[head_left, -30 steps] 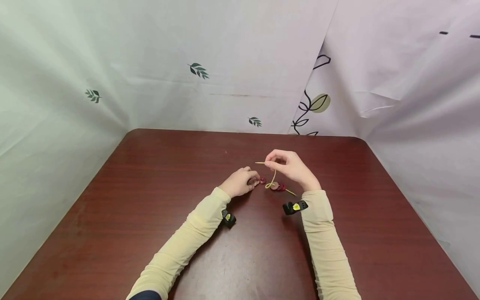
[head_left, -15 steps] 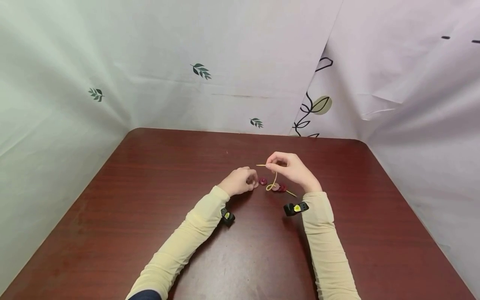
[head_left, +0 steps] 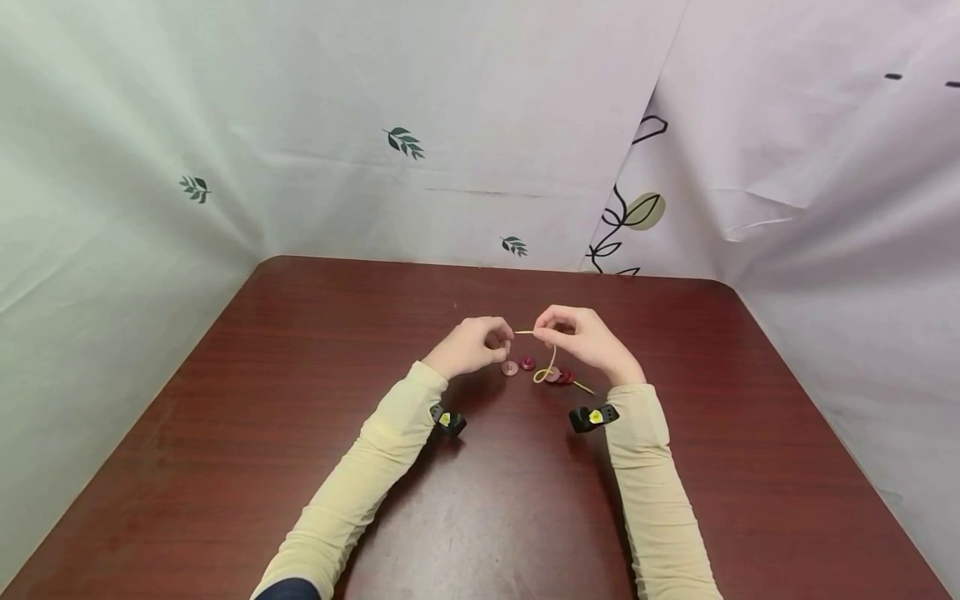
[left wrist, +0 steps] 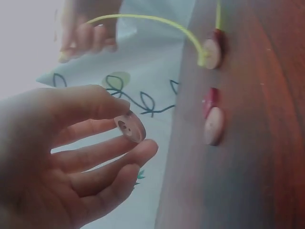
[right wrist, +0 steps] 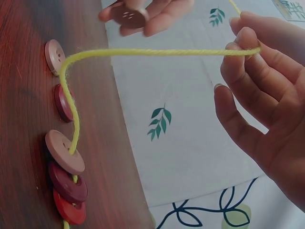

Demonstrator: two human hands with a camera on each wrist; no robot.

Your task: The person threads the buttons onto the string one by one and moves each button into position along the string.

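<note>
My left hand [head_left: 472, 343] is raised above the table and pinches a pinkish-brown button [left wrist: 131, 128] between thumb and fingers. Its holes show in the left wrist view. Facing it, my right hand [head_left: 581, 337] pinches a yellow cord [right wrist: 143, 51] near one end, and the short free tip points toward the left hand. From the right fingers the cord hangs down to the table, where it runs through a pink button [right wrist: 65, 151], a dark red button [right wrist: 67, 182] and a bright red button [right wrist: 70, 208]. Below the hands lie a loose pink button [head_left: 510, 367] and a loose dark red button [head_left: 527, 363].
A dark reddish-brown wooden table [head_left: 480, 500] carries everything. Behind and at the sides hangs a pale curtain [head_left: 315, 125] with leaf prints. Black cameras are strapped to both wrists, over cream sleeves [head_left: 375, 467].
My left hand has lifted off the table, rising toward the cord tip with a button in its fingers. A pink button it partly covered now shows. The right hand stays nearly still.
</note>
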